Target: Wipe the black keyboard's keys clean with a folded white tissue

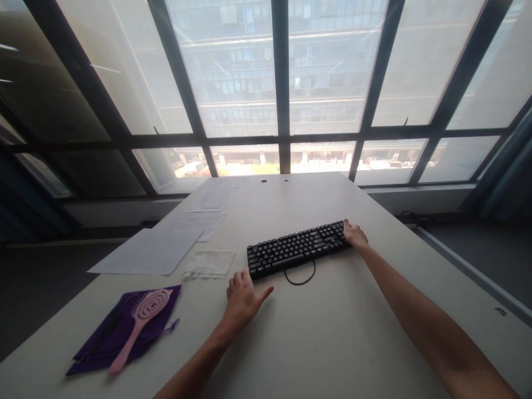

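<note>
One long table (332,343) carries everything. Papers (149,252) lie along its left edge, with a purple pouch (100,343) near the left front corner. Black keyboard (297,247) sits mid-table, angled, cable (300,277) looped on its near side. Pink brush (139,327) lies on the pouch. Clear bag (210,263), probably plastic, sits left of the keyboard. Left hand (241,299) is open, fingertips at the keyboard's near-left corner, holding nothing. Right hand (354,234) curls over the keyboard's right end; real grasp unclear.
</note>
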Tool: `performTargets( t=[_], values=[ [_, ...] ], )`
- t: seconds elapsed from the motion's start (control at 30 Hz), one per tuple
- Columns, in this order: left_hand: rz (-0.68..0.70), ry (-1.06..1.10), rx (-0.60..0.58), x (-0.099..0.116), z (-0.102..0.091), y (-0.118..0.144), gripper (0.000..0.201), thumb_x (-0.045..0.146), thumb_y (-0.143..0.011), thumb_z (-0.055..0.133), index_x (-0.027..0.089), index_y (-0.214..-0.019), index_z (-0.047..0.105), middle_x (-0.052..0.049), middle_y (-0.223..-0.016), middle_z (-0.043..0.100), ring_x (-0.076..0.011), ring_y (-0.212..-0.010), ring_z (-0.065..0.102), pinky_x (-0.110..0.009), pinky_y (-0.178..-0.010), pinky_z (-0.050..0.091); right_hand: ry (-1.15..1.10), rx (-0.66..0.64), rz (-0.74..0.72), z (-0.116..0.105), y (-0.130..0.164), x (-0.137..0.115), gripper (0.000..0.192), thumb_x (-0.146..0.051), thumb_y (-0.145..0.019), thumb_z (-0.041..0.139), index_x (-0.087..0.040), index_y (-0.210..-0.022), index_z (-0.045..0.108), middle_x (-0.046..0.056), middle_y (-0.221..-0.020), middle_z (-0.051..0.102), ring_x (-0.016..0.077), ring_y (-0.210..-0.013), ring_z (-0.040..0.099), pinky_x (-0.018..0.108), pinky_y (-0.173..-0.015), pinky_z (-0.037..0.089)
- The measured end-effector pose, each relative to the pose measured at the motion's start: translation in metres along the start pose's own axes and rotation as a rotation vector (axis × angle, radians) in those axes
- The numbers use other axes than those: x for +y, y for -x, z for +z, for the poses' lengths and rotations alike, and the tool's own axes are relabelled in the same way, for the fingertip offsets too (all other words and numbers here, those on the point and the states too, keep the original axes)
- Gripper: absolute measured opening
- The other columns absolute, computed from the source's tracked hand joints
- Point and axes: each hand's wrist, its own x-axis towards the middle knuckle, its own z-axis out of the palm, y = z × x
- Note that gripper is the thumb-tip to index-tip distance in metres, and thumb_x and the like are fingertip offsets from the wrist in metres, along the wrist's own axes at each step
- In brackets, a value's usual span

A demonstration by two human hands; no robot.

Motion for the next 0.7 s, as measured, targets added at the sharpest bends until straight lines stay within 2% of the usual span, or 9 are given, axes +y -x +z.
performTargets(
  t=[0.1, 0.17, 0.2, 0.27, 0.37, 0.43, 0.53, 0.63, 0.7],
  values=[
    [0.066, -0.044, 0.097, 0.012, -0.008, 0.007, 0.082, 0.050, -0.086, 0.065, 0.004, -0.148, 0.038, -0.024, -0.136, 0.047, -0.0405, -0.125, 0.046, -0.054, -0.103, 0.040, 0.061, 0.003, -0.023, 0.001, 0.005, 0.000, 0.067, -0.063, -0.097, 0.034, -0.010, -0.106, 0.073, 0.027, -0.111, 0.069, 0.0381, -0.119, 0.062, 0.060, -0.104, 0.043],
    [0.253, -0.023, 0.140, 0.025, -0.014, 0.013, 0.068, 0.037, -0.093, 0.060, 0.012, -0.152, 0.038, -0.021, -0.141, 0.044, -0.0375, -0.130, 0.043, -0.052, -0.106, 0.039, 0.099, 0.045, -0.039, 0.001, 0.014, -0.003, 0.064, -0.058, -0.099, 0.035, -0.008, -0.113, 0.071, 0.030, -0.122, 0.064, 0.0406, -0.127, 0.055, 0.065, -0.106, 0.037],
    [0.383, -0.001, 0.118, 0.033, -0.015, 0.017, 0.059, 0.031, -0.095, 0.057, 0.018, -0.151, 0.041, -0.018, -0.142, 0.046, -0.0349, -0.132, 0.043, -0.051, -0.106, 0.039, 0.114, 0.074, -0.047, 0.001, 0.019, -0.005, 0.062, -0.056, -0.099, 0.036, -0.007, -0.117, 0.069, 0.031, -0.130, 0.059, 0.0418, -0.132, 0.049, 0.068, -0.108, 0.032],
    [0.631, 0.038, -0.003, 0.048, -0.015, 0.022, 0.047, 0.023, -0.098, 0.053, 0.026, -0.144, 0.050, -0.013, -0.136, 0.053, -0.0306, -0.127, 0.047, -0.048, -0.105, 0.041, 0.145, 0.138, -0.119, 0.001, 0.030, -0.014, 0.056, -0.049, -0.100, 0.039, -0.007, -0.126, 0.065, 0.029, -0.142, 0.050, 0.0422, -0.140, 0.039, 0.068, -0.112, 0.024],
    [0.804, 0.052, -0.153, 0.066, -0.004, 0.024, 0.044, 0.020, -0.098, 0.053, 0.026, -0.141, 0.054, -0.011, -0.127, 0.061, -0.0278, -0.115, 0.054, -0.045, -0.098, 0.047, 0.226, 0.070, -0.462, 0.007, 0.049, -0.038, 0.049, -0.038, -0.102, 0.036, -0.010, -0.134, 0.060, 0.022, -0.147, 0.050, 0.0371, -0.139, 0.039, 0.058, -0.115, 0.024],
    [0.817, 0.046, -0.169, 0.074, 0.006, 0.021, 0.042, 0.018, -0.098, 0.052, 0.024, -0.139, 0.055, -0.010, -0.123, 0.063, -0.0259, -0.108, 0.056, -0.042, -0.096, 0.049, 0.275, -0.098, -0.694, 0.018, 0.062, -0.059, 0.046, -0.036, -0.104, 0.034, -0.014, -0.133, 0.063, 0.017, -0.143, 0.057, 0.0307, -0.134, 0.047, 0.047, -0.115, 0.028],
    [0.774, 0.013, -0.143, 0.079, 0.014, 0.014, 0.024, 0.020, -0.099, 0.052, 0.024, -0.116, 0.068, -0.008, -0.110, 0.066, -0.0241, -0.097, 0.056, -0.038, -0.088, 0.050, 0.294, -0.265, -0.827, 0.044, 0.079, -0.090, 0.042, -0.045, -0.103, 0.042, -0.025, -0.132, 0.065, 0.007, -0.139, 0.063, 0.0233, -0.130, 0.052, 0.035, -0.111, 0.032],
    [0.700, -0.030, -0.117, 0.075, 0.010, 0.007, 0.020, 0.018, -0.099, 0.052, 0.022, -0.091, 0.070, -0.006, -0.095, 0.067, -0.0235, -0.091, 0.056, -0.036, -0.081, 0.048, 0.335, -0.371, -0.871, 0.071, 0.091, -0.108, 0.044, -0.054, -0.101, 0.045, -0.028, -0.126, 0.069, 0.007, -0.132, 0.068, 0.0258, -0.126, 0.055, 0.040, -0.110, 0.032],
    [0.629, -0.054, -0.092, 0.067, 0.001, 0.003, 0.018, 0.015, -0.096, 0.054, 0.020, -0.087, 0.068, -0.006, -0.090, 0.067, -0.0238, -0.090, 0.057, -0.037, -0.081, 0.046, 0.369, -0.396, -0.867, 0.082, 0.096, -0.112, 0.047, -0.058, -0.101, 0.043, -0.025, -0.119, 0.072, 0.011, -0.127, 0.069, 0.0289, -0.123, 0.057, 0.046, -0.110, 0.030]
  ],
)
